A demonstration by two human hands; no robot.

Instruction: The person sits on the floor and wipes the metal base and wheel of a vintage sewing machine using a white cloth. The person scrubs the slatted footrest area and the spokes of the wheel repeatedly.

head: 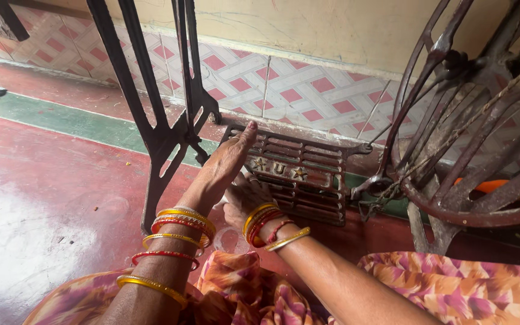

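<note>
Taking the iron treadle plate [299, 174] as the landmark, the far left of the view holds the glossy red floor [49, 198], with a green painted band [73, 122] running behind it toward the plate. Further along, just left of the plate, a dark cast-iron stand leg [164, 135] rises from the floor, its foot close beside the plate's left edge.

The left hand [227, 159] lies against the plate's left side, fingers held straight and together, the fingertips reaching up to the plate's upper left corner; it is flat and clamped on nothing. Its forearm carries yellow and red bangles [179, 232].

The right hand [248, 198] sits just below and beside the left one, resting on the plate's lower left part with a ring on one finger. Its fingers are curled downward at the plate's edge, but I cannot tell whether they grip anything. Its wrist wears more yellow and red bangles [266, 225].

The plate itself is a slatted, rust-brown grille lying low near the floor, in front of the tiled wall base [308, 90] with its red diamond pattern.

Right of the plate stands a large spoked drive wheel [470, 138]. Below the plate, orange and pink flowered cloth [452, 289] covers the person's lap.
</note>
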